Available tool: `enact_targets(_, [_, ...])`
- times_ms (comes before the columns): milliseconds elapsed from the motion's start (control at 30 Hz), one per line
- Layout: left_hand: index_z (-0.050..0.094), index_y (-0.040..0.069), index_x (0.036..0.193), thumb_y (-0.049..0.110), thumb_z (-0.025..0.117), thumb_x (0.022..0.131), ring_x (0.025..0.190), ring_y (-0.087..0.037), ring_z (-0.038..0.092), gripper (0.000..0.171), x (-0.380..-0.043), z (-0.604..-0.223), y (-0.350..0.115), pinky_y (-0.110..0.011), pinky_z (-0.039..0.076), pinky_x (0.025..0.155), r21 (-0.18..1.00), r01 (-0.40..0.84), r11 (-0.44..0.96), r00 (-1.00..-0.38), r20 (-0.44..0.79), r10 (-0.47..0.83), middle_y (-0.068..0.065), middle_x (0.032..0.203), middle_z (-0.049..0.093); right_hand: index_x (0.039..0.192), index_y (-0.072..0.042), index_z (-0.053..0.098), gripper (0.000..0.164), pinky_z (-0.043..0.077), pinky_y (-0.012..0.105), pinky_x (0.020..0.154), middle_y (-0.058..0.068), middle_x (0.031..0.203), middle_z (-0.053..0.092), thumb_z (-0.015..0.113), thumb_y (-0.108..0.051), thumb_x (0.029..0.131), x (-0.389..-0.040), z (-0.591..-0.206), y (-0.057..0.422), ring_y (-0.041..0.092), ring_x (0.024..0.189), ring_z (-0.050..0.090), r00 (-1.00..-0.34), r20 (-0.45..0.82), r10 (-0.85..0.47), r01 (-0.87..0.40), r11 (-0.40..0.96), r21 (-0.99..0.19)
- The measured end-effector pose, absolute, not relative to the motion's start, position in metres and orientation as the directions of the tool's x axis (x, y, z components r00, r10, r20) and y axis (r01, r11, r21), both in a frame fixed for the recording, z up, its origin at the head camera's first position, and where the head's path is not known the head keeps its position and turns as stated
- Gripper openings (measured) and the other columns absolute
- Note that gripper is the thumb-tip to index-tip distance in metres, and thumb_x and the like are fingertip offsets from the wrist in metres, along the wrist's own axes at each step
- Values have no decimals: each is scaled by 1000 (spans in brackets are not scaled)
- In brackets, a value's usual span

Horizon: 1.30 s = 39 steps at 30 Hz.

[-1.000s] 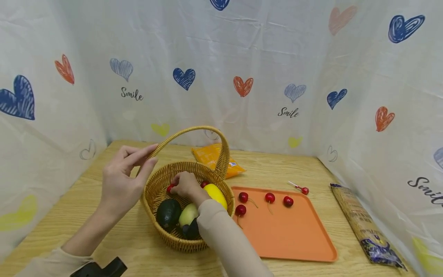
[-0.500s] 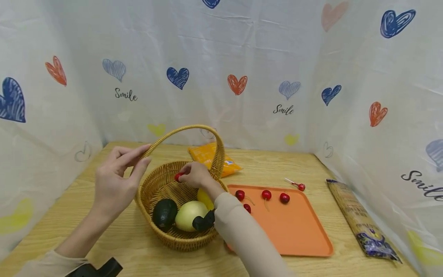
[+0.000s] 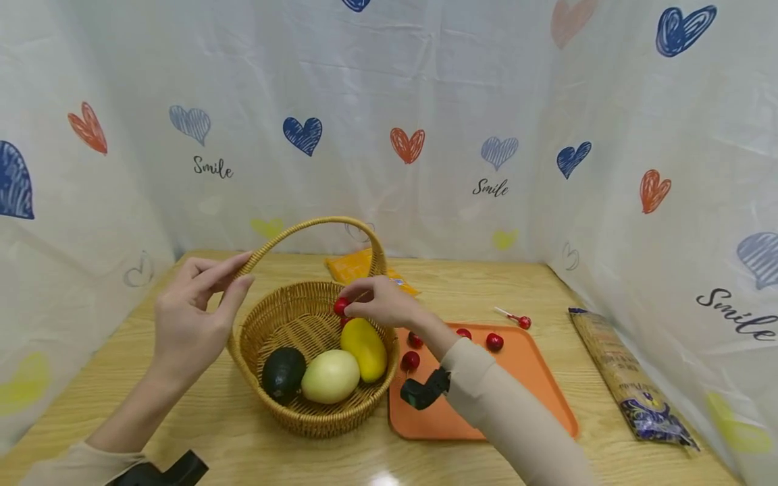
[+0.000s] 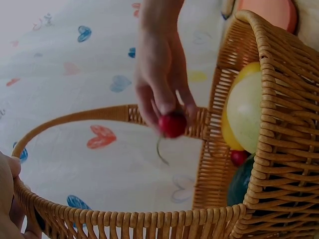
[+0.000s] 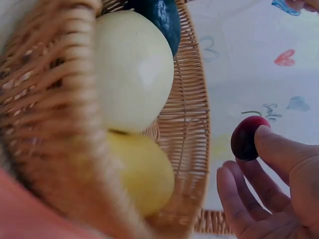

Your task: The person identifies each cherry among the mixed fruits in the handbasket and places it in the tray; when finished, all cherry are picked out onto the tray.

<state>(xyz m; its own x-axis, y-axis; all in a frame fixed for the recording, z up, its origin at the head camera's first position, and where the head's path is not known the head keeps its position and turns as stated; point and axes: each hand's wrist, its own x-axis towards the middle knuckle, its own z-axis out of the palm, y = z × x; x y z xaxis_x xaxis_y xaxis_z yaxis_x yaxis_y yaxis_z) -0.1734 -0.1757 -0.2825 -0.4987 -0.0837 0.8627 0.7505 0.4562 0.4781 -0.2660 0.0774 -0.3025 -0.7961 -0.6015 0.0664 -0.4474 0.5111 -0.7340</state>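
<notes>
My left hand [image 3: 191,317] pinches the handle [image 3: 304,226] of a wicker basket [image 3: 316,425] between thumb and fingers. Over the basket's back right part, my right hand [image 3: 385,302] pinches a red cherry [image 3: 341,306] by its body; its stem [image 4: 161,152] hangs free in the left wrist view. Inside the basket lie a dark green avocado [image 3: 283,373], a pale green round fruit [image 3: 331,376] and a yellow mango [image 3: 365,349]. Another cherry [image 4: 239,158] shows among them in the left wrist view.
Right of the basket is an orange tray [image 3: 425,424] with several cherries [image 3: 410,361], partly behind my right arm. A lollipop [image 3: 519,320] lies beyond it. An orange packet [image 3: 349,265] sits behind the basket, and a long pasta-like bag [image 3: 629,381] lies far right.
My right hand has risen from deep in the basket and moved right with the cherry, uncovering the pale fruit and mango. My left hand keeps its hold on the handle.
</notes>
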Motion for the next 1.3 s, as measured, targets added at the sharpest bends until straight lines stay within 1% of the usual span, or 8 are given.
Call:
enact_targets(133, [67, -10, 107, -24, 65, 74, 79, -2, 55, 36, -176, -283, -175, -8, 48, 74, 480, 763, 434, -495, 864, -85, -12, 87, 51, 117, -10, 65, 26, 53, 29, 83, 1, 108, 64, 62, -15, 92, -257, -302, 112, 15, 97, 62, -783, 101, -614, -481, 494, -724])
enact_targets(267, [67, -10, 106, -24, 65, 73, 78, -2, 54, 36, -175, -283, -176, -7, 48, 74, 481, 760, 436, -497, 863, -86, -10, 86, 51, 118, -9, 65, 27, 53, 31, 84, 3, 109, 64, 63, -16, 92, -245, -310, 145, 17, 98, 62, -796, 85, -599, -446, 485, -752])
enact_targets(467, [67, -10, 106, -23, 66, 73, 79, 0, 54, 35, -174, -283, -178, -7, 48, 75, 472, 754, 457, -491, 867, -87, -9, 86, 51, 118, -8, 64, 28, 53, 33, 82, 5, 110, 64, 64, -16, 91, -229, -322, 180, 20, 99, 61, -826, 53, -561, -385, 492, -781])
enact_targets(667, [67, -10, 105, -23, 67, 72, 80, 0, 54, 36, -176, -283, -177, -7, 48, 75, 463, 753, 467, -481, 872, -88, -10, 85, 51, 116, -6, 64, 27, 53, 31, 79, 6, 108, 64, 64, -15, 90, -216, -329, 208, 22, 96, 60, -831, 60, -553, -387, 497, -776])
enact_targets(767, [68, -10, 106, -23, 67, 72, 80, 0, 54, 36, -176, -283, -177, -7, 48, 75, 461, 753, 469, -482, 872, -83, -10, 85, 51, 115, -5, 65, 25, 53, 30, 79, 5, 106, 64, 64, -14, 91, -213, -336, 221, 21, 96, 60, -830, 64, -554, -395, 502, -769])
enact_targets(933, [68, -9, 106, -21, 68, 73, 79, 0, 54, 36, -176, -283, -177, -7, 48, 75, 458, 748, 479, -487, 870, -72, -8, 86, 51, 111, -8, 66, 23, 52, 28, 79, 3, 104, 64, 65, -15, 90, -203, -345, 250, 18, 95, 60, -838, 27, -546, -381, 548, -744])
enact_targets(1100, [68, -8, 106, -20, 68, 73, 79, 0, 54, 35, -176, -282, -177, -7, 48, 75, 455, 747, 485, -486, 871, -68, -8, 86, 52, 108, -6, 66, 20, 53, 28, 76, 3, 98, 65, 66, -12, 88, -193, -361, 271, 14, 89, 60, -814, -7, -581, -381, 544, -747])
enact_targets(1300, [69, -7, 106, -19, 69, 73, 79, 1, 54, 35, -176, -283, -179, -6, 47, 75, 454, 738, 499, -487, 871, -73, -7, 85, 53, 103, -9, 67, 18, 51, 24, 70, -7, 89, 64, 66, -5, 85, -190, -380, 275, 8, 82, 58, -806, -28, -592, -396, 573, -717])
